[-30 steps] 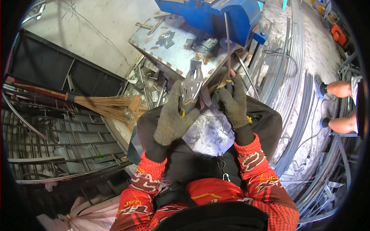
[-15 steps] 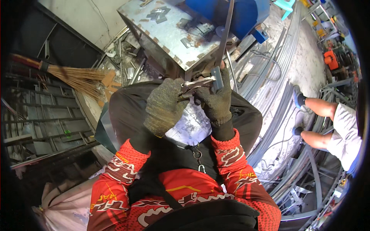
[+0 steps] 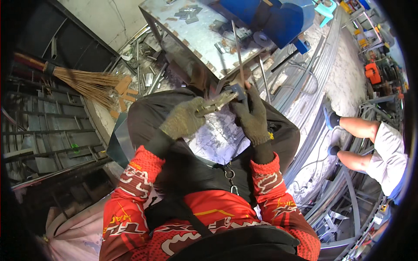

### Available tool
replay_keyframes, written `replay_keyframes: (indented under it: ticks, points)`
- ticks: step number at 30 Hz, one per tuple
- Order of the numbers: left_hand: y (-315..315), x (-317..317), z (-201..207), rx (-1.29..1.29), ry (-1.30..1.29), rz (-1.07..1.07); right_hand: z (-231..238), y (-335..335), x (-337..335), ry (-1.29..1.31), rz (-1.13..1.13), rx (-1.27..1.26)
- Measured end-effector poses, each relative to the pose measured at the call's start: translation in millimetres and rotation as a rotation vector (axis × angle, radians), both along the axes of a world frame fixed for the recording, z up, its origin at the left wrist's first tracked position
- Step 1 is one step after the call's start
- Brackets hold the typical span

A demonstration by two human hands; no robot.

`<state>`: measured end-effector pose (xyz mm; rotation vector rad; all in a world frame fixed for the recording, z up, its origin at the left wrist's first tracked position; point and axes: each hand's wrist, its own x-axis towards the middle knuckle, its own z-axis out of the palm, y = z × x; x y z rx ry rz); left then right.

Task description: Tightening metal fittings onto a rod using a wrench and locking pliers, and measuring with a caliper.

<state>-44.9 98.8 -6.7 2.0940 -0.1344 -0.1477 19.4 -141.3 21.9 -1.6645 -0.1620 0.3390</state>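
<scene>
Two red sleeves (image 3: 135,187) at the lower left and lower right of the frame, with a black brim (image 3: 235,243) between them at bottom centre. Farther off, dark trousers (image 3: 146,119), knees spread to either side of a pale patch (image 3: 217,135) mid-frame. At the centre, both hands in dark knit gloves. Left hand (image 3: 183,118): fingers wrapped round the pliers (image 3: 219,102), slanting up to the right. Clamped in the upper right end of the pliers, at the centre of the frame, a small dark plate (image 3: 239,93), just beside the right hand (image 3: 253,117). Right fingers closed around the lower end of a long thin bar (image 3: 238,53), aimed at the top of the frame and leaning slightly left; impossible to tell whether touching the plate.

Beyond, across the upper centre, the table (image 3: 200,39), bearing loose flat pieces (image 3: 188,14) and a grey disc (image 3: 261,39). At upper centre-right, a blue housing (image 3: 289,19). At left, a broom (image 3: 85,85), bristles toward the table. At right, long metal strips (image 3: 300,117) and another person's legs (image 3: 359,126). At upper right, a turquoise chair (image 3: 325,11).
</scene>
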Motion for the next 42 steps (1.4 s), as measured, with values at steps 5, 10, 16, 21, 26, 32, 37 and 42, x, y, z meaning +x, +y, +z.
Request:
replay_keyframes:
  ticks: [5, 10, 16, 21, 26, 32, 37, 42]
  points:
    - [39.4, 32.8, 28.3, 0.499, 0.106, 0.038, -42.0, -38.1, -25.3, -0.143, -0.086, -0.256]
    - [64.2, 44.3, 37.9, 0.590, 0.167, 0.026, -44.7, -28.6, -30.4, -0.222, -0.061, -0.241]
    - [51.1, 45.9, 39.7, 0.640, 0.185, 0.075, -38.7, -19.4, -34.4, -0.305, 0.045, -0.343]
    - [44.9, 47.1, 29.4, 0.601, 0.142, 0.136, -38.5, -18.8, -39.3, -0.471, 0.024, -0.461]
    - [49.4, 47.5, 30.3, 0.604, 0.183, 0.147, -51.5, -7.7, -43.8, -0.678, 0.040, -0.474]
    - [49.9, 52.8, 37.4, 0.598, 0.236, 0.114, -57.4, 18.9, -6.7, -0.684, 0.063, -0.768]
    - [58.3, 53.0, 36.2, 0.592, 0.288, 0.108, -55.6, 40.5, 1.1, -0.631, 0.019, -0.674]
    - [56.2, 55.7, 10.4, 0.528, 0.105, 0.068, -65.9, -8.5, -63.1, -0.576, 0.047, -0.642]
